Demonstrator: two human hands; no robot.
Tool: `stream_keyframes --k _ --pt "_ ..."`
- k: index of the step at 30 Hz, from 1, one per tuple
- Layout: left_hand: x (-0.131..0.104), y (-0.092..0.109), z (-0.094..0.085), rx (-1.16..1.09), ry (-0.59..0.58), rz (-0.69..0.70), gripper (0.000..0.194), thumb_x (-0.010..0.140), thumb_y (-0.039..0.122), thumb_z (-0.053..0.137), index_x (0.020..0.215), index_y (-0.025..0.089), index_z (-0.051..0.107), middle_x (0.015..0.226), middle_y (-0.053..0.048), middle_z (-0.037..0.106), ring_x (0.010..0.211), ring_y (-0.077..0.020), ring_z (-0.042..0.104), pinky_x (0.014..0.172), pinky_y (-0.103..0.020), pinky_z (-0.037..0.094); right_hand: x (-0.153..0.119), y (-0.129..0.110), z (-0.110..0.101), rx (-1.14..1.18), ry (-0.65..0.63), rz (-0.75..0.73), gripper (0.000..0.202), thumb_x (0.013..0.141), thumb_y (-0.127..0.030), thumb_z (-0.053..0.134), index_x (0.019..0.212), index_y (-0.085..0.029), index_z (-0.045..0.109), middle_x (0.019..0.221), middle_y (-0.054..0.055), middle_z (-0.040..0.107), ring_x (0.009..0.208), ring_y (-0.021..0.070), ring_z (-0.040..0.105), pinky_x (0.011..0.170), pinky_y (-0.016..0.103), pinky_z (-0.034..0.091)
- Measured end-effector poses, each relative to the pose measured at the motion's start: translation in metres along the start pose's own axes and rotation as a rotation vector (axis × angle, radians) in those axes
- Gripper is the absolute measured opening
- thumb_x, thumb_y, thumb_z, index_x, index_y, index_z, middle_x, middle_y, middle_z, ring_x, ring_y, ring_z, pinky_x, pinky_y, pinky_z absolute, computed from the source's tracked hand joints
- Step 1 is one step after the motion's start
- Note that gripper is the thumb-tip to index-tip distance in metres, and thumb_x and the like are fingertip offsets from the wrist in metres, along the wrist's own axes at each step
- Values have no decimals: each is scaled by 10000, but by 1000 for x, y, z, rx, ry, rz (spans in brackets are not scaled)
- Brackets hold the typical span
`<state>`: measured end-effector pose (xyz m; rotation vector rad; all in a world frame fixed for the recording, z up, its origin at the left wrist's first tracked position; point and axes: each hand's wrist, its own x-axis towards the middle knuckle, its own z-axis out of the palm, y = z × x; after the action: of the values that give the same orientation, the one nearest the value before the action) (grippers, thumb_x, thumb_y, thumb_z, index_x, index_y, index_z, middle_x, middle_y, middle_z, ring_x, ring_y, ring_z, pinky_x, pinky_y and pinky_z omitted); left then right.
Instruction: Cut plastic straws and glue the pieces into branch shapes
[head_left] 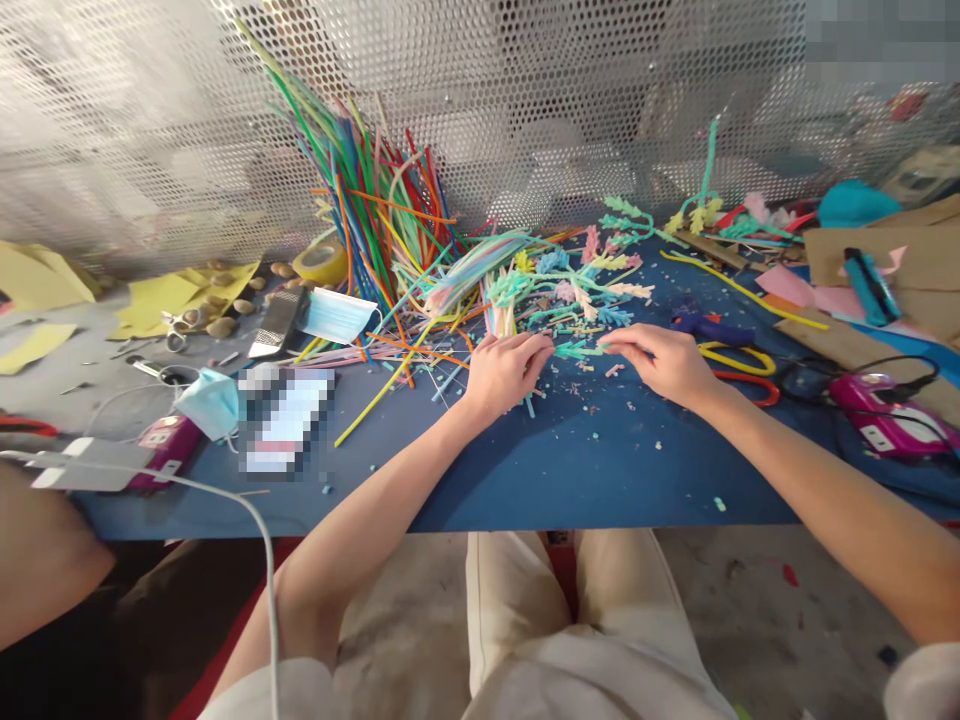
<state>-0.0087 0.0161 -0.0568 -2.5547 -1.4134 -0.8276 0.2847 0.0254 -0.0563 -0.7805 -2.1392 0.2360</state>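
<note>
Between my two hands, just above the blue table, lies a green pipe-cleaner sprig with short side tufts. My left hand pinches its left end, fingers pressed together. At the other end, the thumb and fingertips of my right hand close on the sprig's tip. Right behind them sits a pile of finished-looking fuzzy sprigs in pink, yellow, blue and green. Small cut bits are scattered on the table around my hands.
Loose pipe cleaners lean on the perforated metal panel. Yellow- and red-handled scissors and a purple power strip lie right. A phone, masks and a white cable are left. Another person's arm shows far left.
</note>
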Motion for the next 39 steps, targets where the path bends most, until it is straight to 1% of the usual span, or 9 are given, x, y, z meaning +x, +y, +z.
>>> stream_keyframes --k 4,6,9,12,15,19,22,26,39 --pt "1 2 0 -4 -12 1 356 1150 431 448 1133 278 770 1049 -33 836 885 -172 766 791 -341 462 0 -1 2 -20 37 -3 146 1069 -271 628 1118 -291 764 1042 26 833 924 212 810 879 391 668" --pt "1 3 0 1 -13 1 359 1151 432 443 1121 277 767 1037 -31 834 879 -175 764 782 -340 455 0 -2 3 -12 54 3 157 1073 -268 621 1147 -282 759 1054 32 836 906 207 816 863 376 672" --pt "2 4 -1 4 -14 -2 361 1153 428 439 1110 274 763 1016 -26 832 863 -173 760 773 -339 445 1 -6 5 -3 34 -12 183 1080 -261 611 1195 -284 752 1062 28 841 892 200 822 829 354 669" --pt "2 5 -2 0 -19 3 358 1154 425 441 1109 268 759 1015 -21 832 873 -168 760 772 -334 434 3 -9 6 -29 28 -55 127 1069 -275 646 1112 -285 764 1002 18 837 870 199 805 817 357 649" --pt "1 8 -3 -7 -20 22 345 1155 421 448 1115 268 755 1034 -11 835 899 -167 767 775 -337 429 6 -13 8 -56 62 -58 100 1064 -303 661 1038 -280 755 957 27 819 859 207 771 831 380 619" --pt "0 12 -4 -11 -24 23 346 1154 426 450 1124 274 760 1056 -12 840 911 -173 774 788 -347 437 8 -15 11 -168 73 -39 157 1055 -393 677 968 -281 744 937 29 807 845 225 721 829 425 541" --pt "0 14 -5 -11 -18 23 351 1156 424 442 1136 278 760 1055 -4 841 907 -178 775 794 -351 444 8 -16 12 -271 88 -45 204 1049 -442 682 962 -274 758 952 32 790 852 219 707 848 435 474" --pt "0 14 -5 -7 -24 16 347 1150 422 449 1138 281 766 1044 -17 840 901 -180 771 789 -345 451 8 -16 14 -292 103 -3 295 1058 -515 647 950 -264 759 946 39 766 888 219 706 896 433 438" --pt "0 14 -6 -29 -27 9 336 1151 408 455 1110 273 760 1045 -14 842 896 -171 772 768 -340 429 7 -14 20 -233 91 23 342 1063 -555 616 933 -267 747 936 37 769 926 230 715 939 444 440"
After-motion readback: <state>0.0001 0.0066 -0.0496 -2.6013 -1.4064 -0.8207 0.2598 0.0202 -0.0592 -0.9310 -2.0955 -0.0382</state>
